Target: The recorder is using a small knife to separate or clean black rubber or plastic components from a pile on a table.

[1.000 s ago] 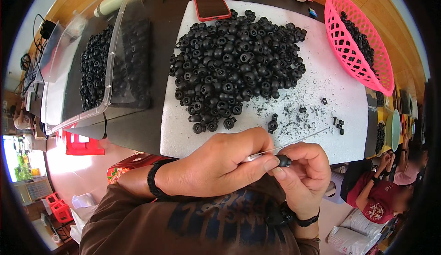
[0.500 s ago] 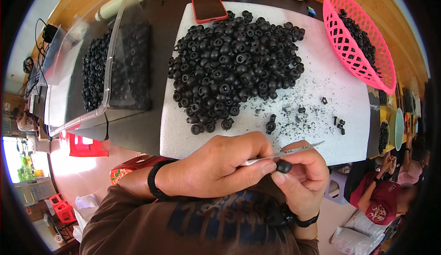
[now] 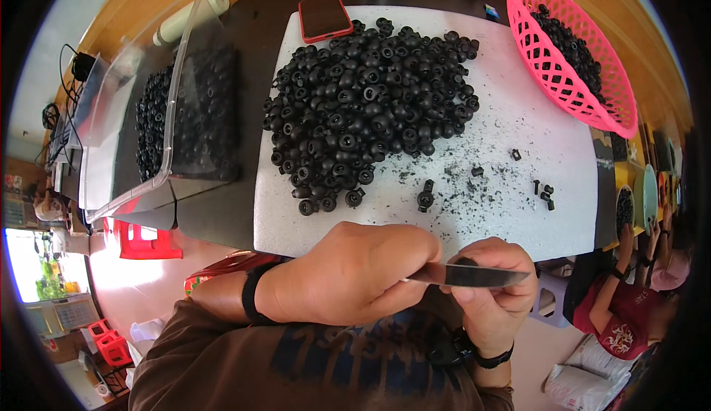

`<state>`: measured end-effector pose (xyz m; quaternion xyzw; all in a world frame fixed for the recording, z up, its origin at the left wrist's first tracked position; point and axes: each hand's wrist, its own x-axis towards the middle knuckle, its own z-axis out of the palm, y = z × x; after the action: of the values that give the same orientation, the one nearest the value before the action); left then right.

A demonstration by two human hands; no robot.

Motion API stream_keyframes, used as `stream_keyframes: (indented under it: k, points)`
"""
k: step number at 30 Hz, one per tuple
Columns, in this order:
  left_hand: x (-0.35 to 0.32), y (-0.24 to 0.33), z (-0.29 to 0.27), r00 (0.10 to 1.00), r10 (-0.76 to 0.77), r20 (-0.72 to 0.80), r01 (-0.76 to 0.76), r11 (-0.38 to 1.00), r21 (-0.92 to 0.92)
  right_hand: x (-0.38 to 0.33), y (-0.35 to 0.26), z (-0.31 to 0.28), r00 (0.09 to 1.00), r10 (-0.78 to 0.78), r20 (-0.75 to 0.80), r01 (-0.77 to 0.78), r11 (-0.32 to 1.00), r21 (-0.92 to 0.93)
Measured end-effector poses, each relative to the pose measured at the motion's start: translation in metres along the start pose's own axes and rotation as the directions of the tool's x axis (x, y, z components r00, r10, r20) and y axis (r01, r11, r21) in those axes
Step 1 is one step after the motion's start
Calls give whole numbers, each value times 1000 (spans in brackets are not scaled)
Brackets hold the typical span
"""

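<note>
My left hand (image 3: 355,274) is closed around a small knife, whose blade (image 3: 492,276) points right and now lies broadside to view. Pinched in the fingers of my right hand (image 3: 507,303) is a small round black plastic part (image 3: 465,261), largely hidden behind the blade. Whether the edge touches the part I cannot tell. Beyond my hands a heap of similar black parts (image 3: 370,92) covers much of a white foam board (image 3: 552,222). One single part (image 3: 425,196) lies nearer me, beside black shavings (image 3: 474,198) and several small offcuts (image 3: 546,195).
A clear plastic bin (image 3: 169,126) with black parts stands to the left. At the back right a pink lattice basket (image 3: 529,63) holds more. A red-edged phone (image 3: 326,17) rests at the board's far edge. A co-worker in a dark red shirt (image 3: 611,315) sits at the right.
The knife blade has turned from nearly edge-on to flat, and now covers most of the part in my right hand. The view has shifted slightly.
</note>
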<state>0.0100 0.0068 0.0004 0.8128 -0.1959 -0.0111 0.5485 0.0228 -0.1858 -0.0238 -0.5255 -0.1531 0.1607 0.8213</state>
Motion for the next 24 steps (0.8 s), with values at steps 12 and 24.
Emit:
stream_keyframes:
  k: [12, 24]
  points:
    - [3, -3, 7, 979, 200, -26, -179, 921, 346, 2, 1, -1, 994, -100, 33, 103, 992, -74]
    - [1, -2, 14, 989, 145, -38, -125, 936, 329, -2, 0, 8, 985, -150, -83, 132, 972, -193]
